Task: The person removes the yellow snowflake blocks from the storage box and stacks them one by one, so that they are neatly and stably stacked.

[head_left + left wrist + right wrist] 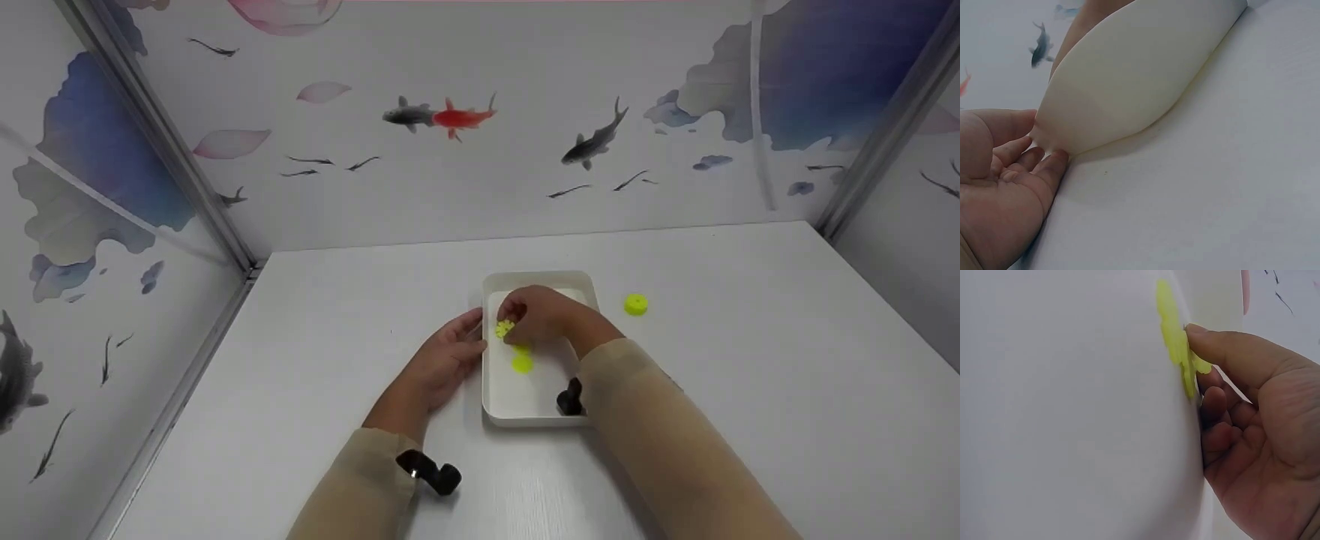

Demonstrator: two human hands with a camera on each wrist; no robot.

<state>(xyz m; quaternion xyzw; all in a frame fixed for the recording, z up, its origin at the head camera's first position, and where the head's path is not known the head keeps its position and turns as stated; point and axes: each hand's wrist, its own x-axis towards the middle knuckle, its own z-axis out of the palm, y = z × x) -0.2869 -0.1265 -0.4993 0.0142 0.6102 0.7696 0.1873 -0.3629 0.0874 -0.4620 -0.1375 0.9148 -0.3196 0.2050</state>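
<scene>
A shallow white tray [525,401] lies on the table. Over its left half, my right hand [544,319] pinches a small yellow notched disc [505,329] between thumb and fingers. More yellow discs [523,364] lie on the tray floor just below it. In the right wrist view, my thumb is against yellow pieces [1171,326] seen nearly edge-on at the tray floor, the other fingers curled below. My left hand [442,367] is at the tray's left side, its relaxed fingertips touching the outer wall [1123,73] in the left wrist view.
A round yellow piece [636,304] sits on the white table [315,360] to the right of the tray. Behind and at the sides stand panels [517,180] printed with fish and petals. A black wrist camera [431,472] is strapped at the left sleeve.
</scene>
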